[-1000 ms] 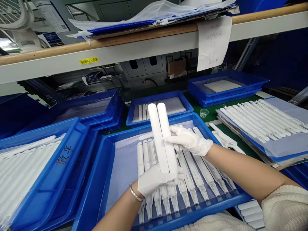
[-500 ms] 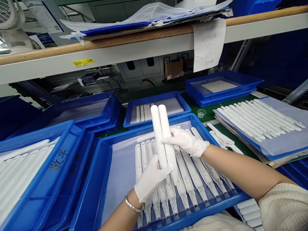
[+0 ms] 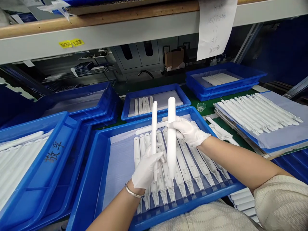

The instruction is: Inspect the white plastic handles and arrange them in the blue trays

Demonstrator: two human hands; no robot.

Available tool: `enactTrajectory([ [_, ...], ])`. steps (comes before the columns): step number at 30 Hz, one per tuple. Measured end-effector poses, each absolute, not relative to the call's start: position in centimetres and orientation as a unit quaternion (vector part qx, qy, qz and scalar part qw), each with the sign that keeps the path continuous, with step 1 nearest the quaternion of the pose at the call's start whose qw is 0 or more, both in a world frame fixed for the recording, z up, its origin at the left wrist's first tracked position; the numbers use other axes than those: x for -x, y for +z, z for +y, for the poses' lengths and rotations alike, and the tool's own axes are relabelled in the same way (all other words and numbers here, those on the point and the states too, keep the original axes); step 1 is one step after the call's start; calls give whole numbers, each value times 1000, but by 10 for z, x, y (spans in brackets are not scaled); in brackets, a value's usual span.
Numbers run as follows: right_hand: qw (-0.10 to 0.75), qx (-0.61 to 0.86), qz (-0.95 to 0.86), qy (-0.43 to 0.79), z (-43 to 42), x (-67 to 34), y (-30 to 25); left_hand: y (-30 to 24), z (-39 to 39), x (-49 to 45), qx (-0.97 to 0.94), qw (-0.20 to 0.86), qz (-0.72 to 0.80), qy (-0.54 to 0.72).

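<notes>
Wearing a white glove, my left hand (image 3: 146, 170) grips the lower part of a long white plastic housing (image 3: 154, 125) that stands nearly upright, edge towards me. My gloved right hand (image 3: 189, 130) holds a second long white housing (image 3: 171, 144) round its upper half. A narrow gap separates the two pieces. Both are over a blue tray (image 3: 92, 170) lined with pale sheet. Inside the tray lies a row of similar housings (image 3: 184, 162) with slotted, tapering lower ends, partly hidden by my hands. One more lies crosswise behind the row.
Stacked blue trays with white pieces stand at the left (image 3: 64, 134). Behind are another tray (image 3: 125, 110) and a stack (image 3: 226, 89). A clear cup (image 3: 201, 106) sits near housings laid on sheets (image 3: 260, 114). A shelf beam (image 3: 144, 37) with a hanging paper (image 3: 214, 35) crosses above.
The two housings were side by side, tilted and touching; now they are apart and more upright, one in each hand. The view has tipped slightly downward.
</notes>
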State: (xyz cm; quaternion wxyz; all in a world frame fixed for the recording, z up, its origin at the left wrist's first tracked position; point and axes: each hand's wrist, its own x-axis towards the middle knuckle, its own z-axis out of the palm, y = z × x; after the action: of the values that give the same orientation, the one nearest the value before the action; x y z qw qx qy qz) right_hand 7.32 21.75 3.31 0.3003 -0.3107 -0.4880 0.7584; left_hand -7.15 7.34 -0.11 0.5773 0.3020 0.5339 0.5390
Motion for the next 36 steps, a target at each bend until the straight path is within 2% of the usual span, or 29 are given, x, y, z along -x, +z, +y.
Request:
enactTrajectory([
  [3, 268, 322, -483, 769, 217, -73, 30, -2, 73, 70, -327, 580, 516, 540],
  [10, 228, 269, -559, 750, 211, -72, 26, -11, 69, 66, -278, 682, 456, 500],
  [23, 169, 300, -548, 762, 208, -70, 23, -10, 71, 61, -338, 688, 453, 454],
  [27, 180, 290, -534, 773, 209, -69, 19, -6, 72, 61, -383, 657, 483, 433],
  [31, 146, 195, -506, 827, 214, -68, 16, -3, 67, 62, -384, 680, 470, 412],
  [36, 91, 8, -431, 898, 211, -70, 24, 5, 52, 57, -274, 797, 270, 466],
])
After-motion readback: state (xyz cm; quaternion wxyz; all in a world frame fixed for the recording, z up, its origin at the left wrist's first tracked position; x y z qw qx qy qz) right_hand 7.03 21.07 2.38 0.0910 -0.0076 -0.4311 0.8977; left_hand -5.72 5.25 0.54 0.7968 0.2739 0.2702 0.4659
